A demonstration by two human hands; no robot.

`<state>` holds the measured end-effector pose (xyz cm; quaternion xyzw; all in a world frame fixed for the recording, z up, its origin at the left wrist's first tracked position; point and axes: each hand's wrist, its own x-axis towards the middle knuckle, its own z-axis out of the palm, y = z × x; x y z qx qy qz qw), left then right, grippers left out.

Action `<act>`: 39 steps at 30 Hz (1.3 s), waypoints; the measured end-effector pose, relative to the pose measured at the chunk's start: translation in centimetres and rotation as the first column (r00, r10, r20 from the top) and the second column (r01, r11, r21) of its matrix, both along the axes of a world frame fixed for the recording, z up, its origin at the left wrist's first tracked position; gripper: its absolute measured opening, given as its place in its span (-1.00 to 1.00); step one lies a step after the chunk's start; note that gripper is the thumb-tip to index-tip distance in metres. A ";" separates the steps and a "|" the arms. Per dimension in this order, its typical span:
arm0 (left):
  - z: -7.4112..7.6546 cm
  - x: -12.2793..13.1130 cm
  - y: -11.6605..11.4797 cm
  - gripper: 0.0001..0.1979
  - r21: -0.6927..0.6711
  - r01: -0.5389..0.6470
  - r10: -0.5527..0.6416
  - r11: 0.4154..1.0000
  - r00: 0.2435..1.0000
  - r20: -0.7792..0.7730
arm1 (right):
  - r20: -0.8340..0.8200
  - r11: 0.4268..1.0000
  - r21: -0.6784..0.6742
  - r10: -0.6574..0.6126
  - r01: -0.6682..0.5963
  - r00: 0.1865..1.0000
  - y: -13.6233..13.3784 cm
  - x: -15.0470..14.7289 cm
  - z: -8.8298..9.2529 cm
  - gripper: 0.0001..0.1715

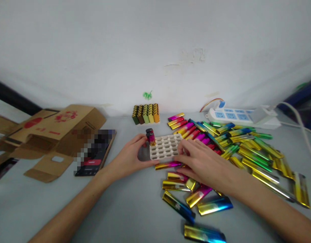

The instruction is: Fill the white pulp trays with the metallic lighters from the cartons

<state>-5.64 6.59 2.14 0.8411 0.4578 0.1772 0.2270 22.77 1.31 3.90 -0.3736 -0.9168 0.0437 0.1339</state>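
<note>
A white plastic tray [166,147] with rows of oval holes lies in front of me. Two lighters [150,136], gold at the base and purple-red above with black tops, stand upright in its back left corner. My left hand [132,153] grips the tray's left end, fingers by these lighters and thumb at the near edge. At the tray's right end is my right hand [197,157], its fingers curled and pinched together; what lies between them is hidden. Loose shiny lighters [199,195] lie under and around this hand, in gold, pink and blue.
A filled block of green, brown and gold lighters [145,114] stands by the wall. More lighters [254,152] are heaped at right, near a white power strip [231,114] with a plugged-in charger. On the left are an open cardboard box [61,125] and a phone [96,153].
</note>
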 end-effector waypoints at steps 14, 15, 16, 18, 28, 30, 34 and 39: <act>0.1 0.0 0.2 -0.42 0.024 0.013 -0.013 1.000 0.999 -0.035 | -0.754 0.874 -0.463 -0.299 -0.149 0.585 1.1 1.2 0.6 -0.80; 0.1 0.0 0.2 -0.42 0.024 0.015 -0.014 1.000 0.999 -0.038 | -0.774 0.816 -0.545 -0.399 -0.195 0.492 1.2 1.0 0.4 -0.78; 0.1 -0.1 0.2 -0.42 0.023 0.014 -0.014 1.000 0.999 -0.039 | -0.772 0.754 -0.608 -0.488 -0.248 0.408 1.2 0.8 0.2 -0.76; 0.1 -0.1 0.2 -0.42 0.022 0.015 -0.014 1.000 0.999 -0.037 | -0.744 0.660 -0.668 -0.606 -0.345 0.281 1.1 0.3 -0.1 -0.72; 0.0 0.0 0.3 -0.39 0.003 0.003 -0.003 1.000 0.999 -0.043 | -0.709 0.629 -0.703 -0.654 -0.331 0.264 0.0 -1.5 -0.1 -0.60; 0.0 0.0 0.3 -0.39 0.004 0.008 -0.007 1.000 0.999 -0.042 | -0.726 0.662 -0.688 -0.626 -0.297 0.286 -0.1 -1.5 0.0 -0.57; 0.1 0.0 0.2 -0.36 -0.002 0.001 -0.001 1.000 0.999 -0.046 | -0.691 0.636 -0.723 -0.650 -0.271 0.316 -0.4 -1.5 0.0 -0.45; 0.2 0.1 0.2 -0.35 -0.006 -0.010 0.009 1.000 0.999 -0.046 | -0.619 0.576 -0.785 -0.713 -0.228 0.328 -0.5 -1.6 -0.3 -0.23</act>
